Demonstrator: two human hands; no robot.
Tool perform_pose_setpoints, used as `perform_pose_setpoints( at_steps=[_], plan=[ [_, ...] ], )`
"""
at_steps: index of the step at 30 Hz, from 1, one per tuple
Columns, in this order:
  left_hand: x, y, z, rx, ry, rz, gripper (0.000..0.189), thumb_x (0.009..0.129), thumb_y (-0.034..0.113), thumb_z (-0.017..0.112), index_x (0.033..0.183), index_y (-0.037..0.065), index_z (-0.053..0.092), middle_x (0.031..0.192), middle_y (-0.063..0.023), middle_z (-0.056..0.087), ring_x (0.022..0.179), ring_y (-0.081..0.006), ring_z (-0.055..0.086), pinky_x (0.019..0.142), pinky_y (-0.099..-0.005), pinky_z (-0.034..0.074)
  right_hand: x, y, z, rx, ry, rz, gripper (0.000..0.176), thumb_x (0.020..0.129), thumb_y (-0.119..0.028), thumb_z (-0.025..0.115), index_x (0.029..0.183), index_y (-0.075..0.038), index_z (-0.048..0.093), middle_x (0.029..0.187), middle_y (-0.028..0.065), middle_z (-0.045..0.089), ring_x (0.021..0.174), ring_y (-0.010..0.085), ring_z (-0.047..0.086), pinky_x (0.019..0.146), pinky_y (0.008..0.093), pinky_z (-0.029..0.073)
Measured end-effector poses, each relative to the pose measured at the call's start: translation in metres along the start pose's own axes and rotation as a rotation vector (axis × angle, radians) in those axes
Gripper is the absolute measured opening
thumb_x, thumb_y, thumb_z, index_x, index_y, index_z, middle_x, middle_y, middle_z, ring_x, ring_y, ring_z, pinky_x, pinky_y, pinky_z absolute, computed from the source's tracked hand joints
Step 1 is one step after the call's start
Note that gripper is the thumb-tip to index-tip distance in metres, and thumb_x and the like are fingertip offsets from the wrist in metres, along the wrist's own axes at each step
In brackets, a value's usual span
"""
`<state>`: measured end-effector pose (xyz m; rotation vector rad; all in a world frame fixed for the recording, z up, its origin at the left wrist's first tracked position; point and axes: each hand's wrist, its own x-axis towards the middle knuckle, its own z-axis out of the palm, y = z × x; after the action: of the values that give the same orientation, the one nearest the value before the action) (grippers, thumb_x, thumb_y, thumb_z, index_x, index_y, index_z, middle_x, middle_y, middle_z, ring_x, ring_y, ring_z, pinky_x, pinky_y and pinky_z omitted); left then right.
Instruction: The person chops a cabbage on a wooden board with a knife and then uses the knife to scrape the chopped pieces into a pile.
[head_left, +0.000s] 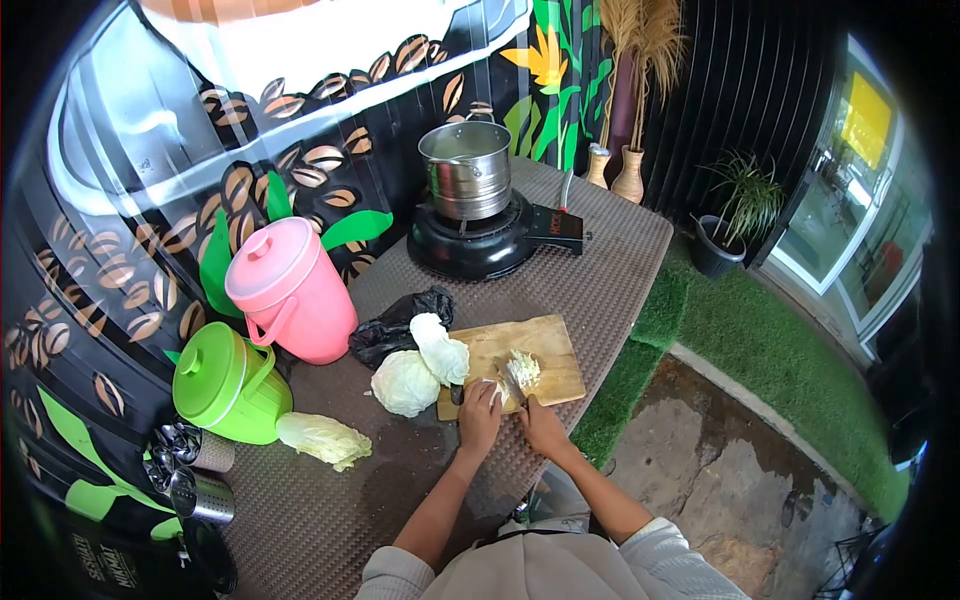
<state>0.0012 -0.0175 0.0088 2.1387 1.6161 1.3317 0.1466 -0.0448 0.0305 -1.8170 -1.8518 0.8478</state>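
My left hand [480, 408] is closed over a pale piece of food at the lower left of the wooden cutting board [555, 345]. In my right hand [542, 428] is a knife [515, 388], its blade tilted up over the board beside my left fingers. Finely chopped pale bits [524, 370] lie in a small heap against the blade. A round cabbage [405, 383] rests just left of the board, and a cut cabbage piece [440, 350] leans over the board's upper left corner.
A steel pot [466, 172] stands on a black stove [470, 245] at the back. Pink [300, 300] and green [240, 390] lidded jugs, a black plastic bag [395, 325], a napa cabbage [325, 440] and metal utensil holders [203, 495] are to the left.
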Motion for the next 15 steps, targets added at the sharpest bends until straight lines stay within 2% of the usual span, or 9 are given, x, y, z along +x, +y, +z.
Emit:
perform_pose_setpoints(
  at_steps=[7,9,15],
  plan=[
    [0.013,-0.003,-0.001,-0.04,-0.03,-0.007,0.017,0.079,0.006,0.063,0.094,-0.004,0.066,0.1,-0.0146,0.061,0.107,-0.0318,0.054,0.088,-0.0391,0.044,-0.007,-0.006,0.001,-0.064,-0.015,0.031,0.028,0.092,-0.026,0.044,0.103,-0.001,0.042,0.089,0.0307,0.059,0.083,0.0471,0.059,0.071,0.0552,0.047],
    [0.012,-0.003,-0.001,-0.071,-0.01,-0.009,0.017,0.079,0.005,0.063,0.094,-0.003,0.066,0.099,-0.0146,0.061,0.107,-0.0314,0.054,0.088,-0.039,0.045,-0.007,-0.008,0.005,-0.12,0.031,-0.015,0.027,0.092,-0.024,0.045,0.101,0.001,0.041,0.078,0.0291,0.06,0.075,0.0465,0.059,0.066,0.0549,0.046],
    [0.007,-0.006,0.001,-0.07,0.033,0.013,0.016,0.078,0.006,0.064,0.091,-0.002,0.066,0.098,-0.0123,0.061,0.105,-0.0302,0.055,0.086,-0.0385,0.046,-0.004,-0.01,0.012,-0.278,0.026,-0.024,0.021,0.09,-0.021,0.047,0.097,-0.002,0.042,0.076,0.0234,0.063,0.072,0.0417,0.063,0.062,0.0514,0.05]
  ],
)
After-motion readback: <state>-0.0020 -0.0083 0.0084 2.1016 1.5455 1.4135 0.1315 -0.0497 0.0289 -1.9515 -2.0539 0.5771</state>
